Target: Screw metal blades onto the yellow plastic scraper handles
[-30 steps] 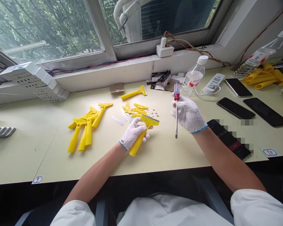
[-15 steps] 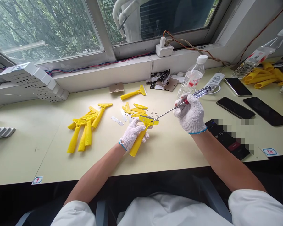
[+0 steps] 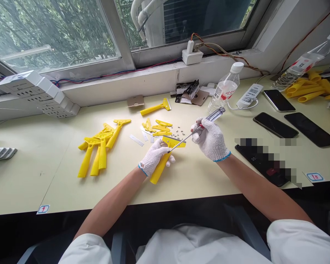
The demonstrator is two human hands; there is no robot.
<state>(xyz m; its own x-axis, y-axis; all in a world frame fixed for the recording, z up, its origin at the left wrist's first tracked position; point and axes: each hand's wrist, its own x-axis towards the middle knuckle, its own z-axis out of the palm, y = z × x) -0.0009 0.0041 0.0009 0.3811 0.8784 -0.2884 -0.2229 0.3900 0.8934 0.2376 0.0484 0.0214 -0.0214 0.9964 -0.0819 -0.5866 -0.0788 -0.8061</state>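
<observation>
My left hand (image 3: 153, 157), in a white knit glove, is closed round the neck of a yellow scraper (image 3: 160, 169). A metal blade edge shows along the scraper's head. My gloved right hand (image 3: 210, 140) grips a screwdriver (image 3: 215, 114) with a clear handle and a long shaft. The shaft slants down left across the scraper, its tip by my left thumb at the neck. Just behind lie loose yellow plates (image 3: 161, 128), small screws (image 3: 178, 132) and flat blades (image 3: 136, 140). Another scraper (image 3: 155, 107) rests farther back.
Several yellow scraper handles (image 3: 102, 156) are piled at left. White boxes (image 3: 41, 93) stand by the window. A water bottle (image 3: 227, 88), a power strip (image 3: 249, 96) and several phones (image 3: 275, 125) occupy the right side. Opened packaging (image 3: 191, 92) lies at the back.
My right hand has moved left and slightly down with the screwdriver. Its tip has shifted from the scraper's head down toward the neck. My left hand still holds the scraper in nearly the same place.
</observation>
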